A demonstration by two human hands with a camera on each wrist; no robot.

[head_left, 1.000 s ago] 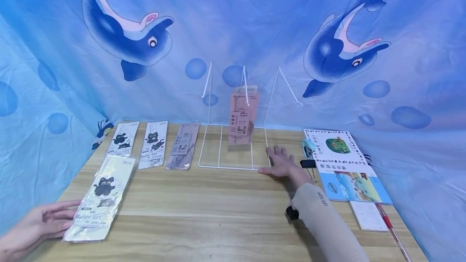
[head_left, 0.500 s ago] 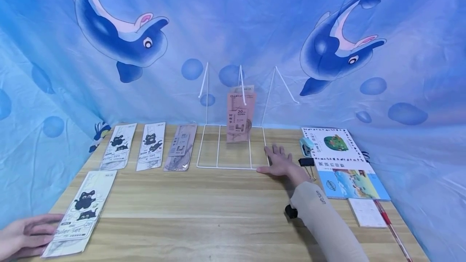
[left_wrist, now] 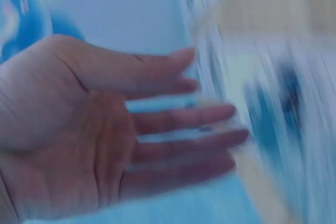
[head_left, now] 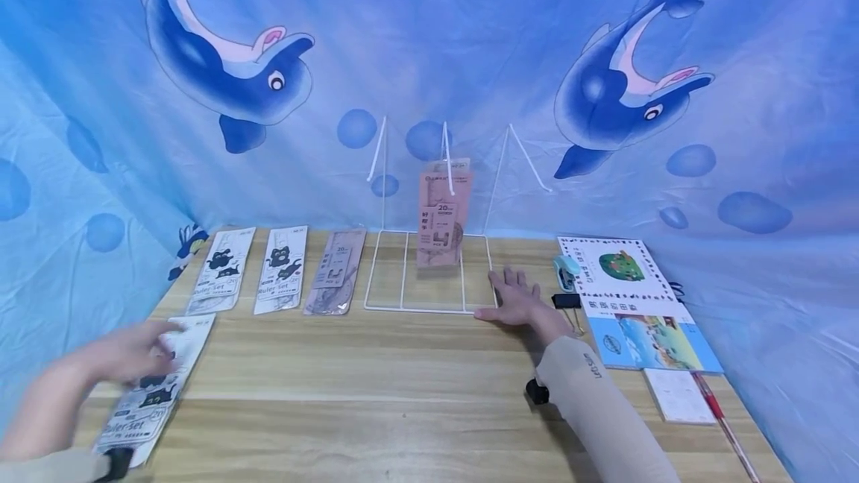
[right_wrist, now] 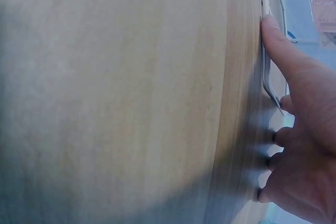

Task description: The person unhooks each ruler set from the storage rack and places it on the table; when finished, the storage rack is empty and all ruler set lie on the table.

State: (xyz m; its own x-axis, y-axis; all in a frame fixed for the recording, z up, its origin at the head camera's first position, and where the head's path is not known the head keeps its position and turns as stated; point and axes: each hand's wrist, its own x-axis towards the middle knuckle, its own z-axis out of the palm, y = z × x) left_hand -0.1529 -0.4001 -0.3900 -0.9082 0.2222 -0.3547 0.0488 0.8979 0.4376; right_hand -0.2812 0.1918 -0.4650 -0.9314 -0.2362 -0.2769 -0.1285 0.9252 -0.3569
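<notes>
My left hand (head_left: 124, 355) is over the near-left ruler set packet (head_left: 144, 412), blurred and covering part of its black cat print. In the left wrist view the fingers (left_wrist: 184, 145) are extended, with nothing between them and the thumb. My right hand (head_left: 520, 302) rests with spread fingers at the front right corner of a white wire display rack (head_left: 429, 311); its thumb lies along the front wire in the right wrist view. From the rack's middle hook hangs a pink ruler packet (head_left: 439, 244). The two outer hooks carry nothing.
Along the back left lie two more cat-print ruler packets (head_left: 221, 263) and a greyish-pink ruler packet (head_left: 335, 274). At right are a mint stapler (head_left: 567, 274), a black binder clip (head_left: 566, 301), books (head_left: 644, 341), a white notepad (head_left: 679, 397) and a red pen (head_left: 713, 407).
The left hand lowered the ruler set packet onto the table at near left, let it go, then moved up and right over it. The right hand stays at the rack corner.
</notes>
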